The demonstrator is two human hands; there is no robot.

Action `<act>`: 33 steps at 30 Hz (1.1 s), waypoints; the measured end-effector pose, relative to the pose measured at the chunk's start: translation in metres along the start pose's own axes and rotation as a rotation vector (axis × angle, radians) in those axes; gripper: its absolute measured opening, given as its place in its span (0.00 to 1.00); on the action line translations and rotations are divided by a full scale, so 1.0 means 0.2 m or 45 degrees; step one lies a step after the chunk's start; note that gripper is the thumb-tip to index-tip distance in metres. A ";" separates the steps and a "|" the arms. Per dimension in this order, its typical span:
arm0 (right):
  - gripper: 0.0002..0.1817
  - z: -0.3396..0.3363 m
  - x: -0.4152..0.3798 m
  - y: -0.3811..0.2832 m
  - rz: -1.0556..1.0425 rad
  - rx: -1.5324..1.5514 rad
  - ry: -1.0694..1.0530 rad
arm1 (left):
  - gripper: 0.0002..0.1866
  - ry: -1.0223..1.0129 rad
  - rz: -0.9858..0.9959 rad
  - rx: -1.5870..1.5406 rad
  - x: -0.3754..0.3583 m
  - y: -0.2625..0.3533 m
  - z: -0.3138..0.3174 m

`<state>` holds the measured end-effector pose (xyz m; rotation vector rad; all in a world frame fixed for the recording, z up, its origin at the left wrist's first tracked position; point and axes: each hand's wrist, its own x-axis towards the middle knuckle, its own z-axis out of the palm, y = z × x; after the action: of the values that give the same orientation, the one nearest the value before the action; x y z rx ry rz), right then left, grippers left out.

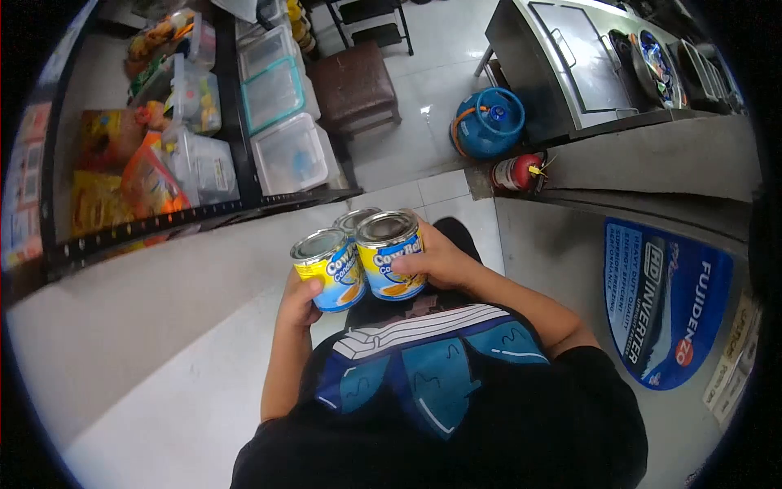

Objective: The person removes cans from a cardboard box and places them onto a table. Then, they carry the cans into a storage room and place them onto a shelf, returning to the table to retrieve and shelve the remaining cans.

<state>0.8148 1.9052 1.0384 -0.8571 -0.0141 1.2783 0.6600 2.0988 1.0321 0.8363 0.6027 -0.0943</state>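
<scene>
Three cans are gathered close together in front of my chest, held upright between my two hands. My left hand [300, 300] is closed around the left can of condensed milk [332, 273], its thumb across the yellow and blue label. Around the right can of condensed milk [394, 259] my right hand [438, 259] is wrapped, thumb on the front. Behind these two, a third can [356, 218] shows mostly its silver lid; which hand supports it is hidden.
Left stands a black-edged shelf [155, 224] with packets and plastic tubs [292, 155]. Ahead are a brown stool [354, 85], a blue gas cylinder [489, 122], a red fire extinguisher [517, 173] and a steel counter [529, 61]. A grey surface with a blue sticker [668, 301] lies right.
</scene>
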 end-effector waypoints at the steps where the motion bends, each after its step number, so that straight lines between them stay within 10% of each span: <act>1: 0.38 -0.02 -0.03 0.05 -0.004 0.006 -0.008 | 0.47 -0.020 -0.017 -0.008 -0.02 -0.06 -0.02; 33: 0.38 -1.16 1.01 -1.48 -0.247 0.153 0.110 | 0.44 -0.244 -0.140 0.114 2.18 0.63 0.66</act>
<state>1.2320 1.9378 0.9548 -0.7867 0.0468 1.0494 1.1220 2.1553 0.9503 0.8694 0.4657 -0.3001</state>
